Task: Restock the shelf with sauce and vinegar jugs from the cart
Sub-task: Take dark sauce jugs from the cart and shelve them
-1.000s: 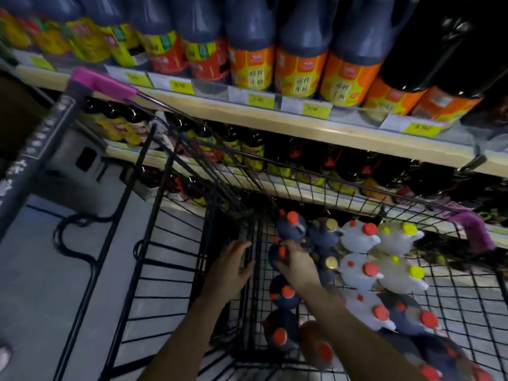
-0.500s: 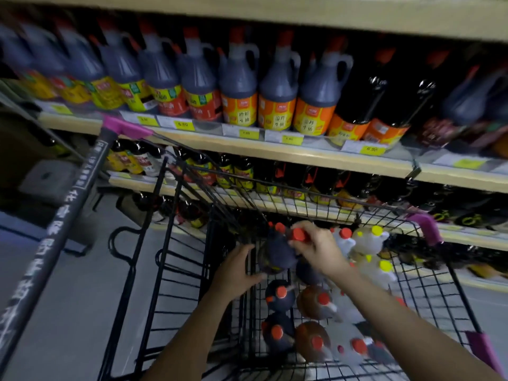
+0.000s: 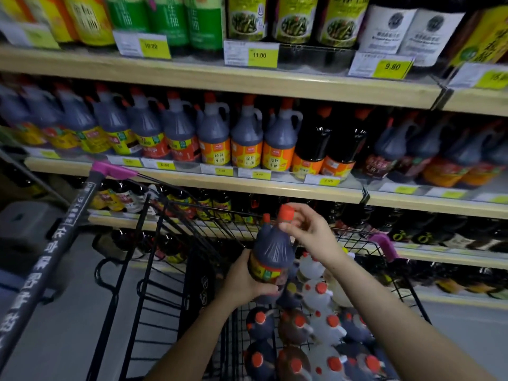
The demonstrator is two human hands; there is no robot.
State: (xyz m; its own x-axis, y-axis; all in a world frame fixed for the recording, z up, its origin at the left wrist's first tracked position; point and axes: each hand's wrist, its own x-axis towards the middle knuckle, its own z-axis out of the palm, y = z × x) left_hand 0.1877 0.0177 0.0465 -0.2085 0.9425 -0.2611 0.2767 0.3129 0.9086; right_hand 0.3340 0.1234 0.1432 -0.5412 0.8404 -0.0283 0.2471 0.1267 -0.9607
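Head view shows a dark sauce jug (image 3: 270, 257) now lifted clear of the cart (image 3: 170, 270): the right hand (image 3: 308, 232) pinches its neck under the red cap, the left hand (image 3: 244, 281) cups its base. Shelving comes next, above both hands.

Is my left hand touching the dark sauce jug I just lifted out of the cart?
Touching. The head view shows the left hand wrapped around the labelled lower body of the dark sauce jug.
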